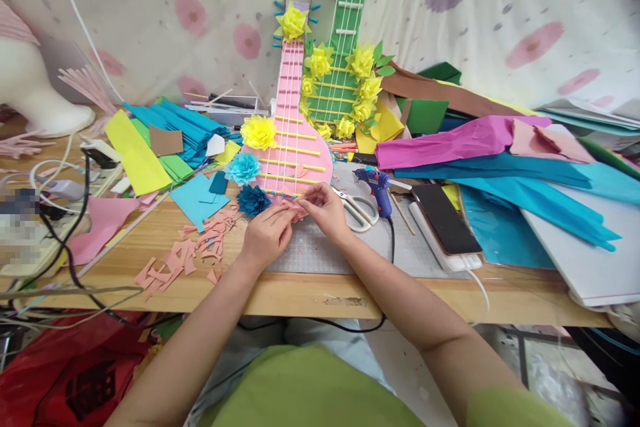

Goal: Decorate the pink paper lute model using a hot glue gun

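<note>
My left hand [270,230] and my right hand [324,210] meet at the table's middle, fingers closed on a small piece of pink paper [297,211]. The fingers cover most of it. Just beyond them leans a pink paper lute [274,170] with white strings and yellow strips. A yellow paper flower [259,132], a light blue flower [243,168] and a dark blue flower [253,201] line its left edge. Pink paper scraps [173,263] lie left of my left hand. White-handled scissors [361,213] rest right of my right hand.
A blue glue gun [379,188] stands behind the scissors, its black cord running off the table's front edge. A phone [445,219] lies on a white power bank or strip. Behind stands a green stringed instrument [333,97]. Folded magenta paper [450,140] and blue sheets cover the right side.
</note>
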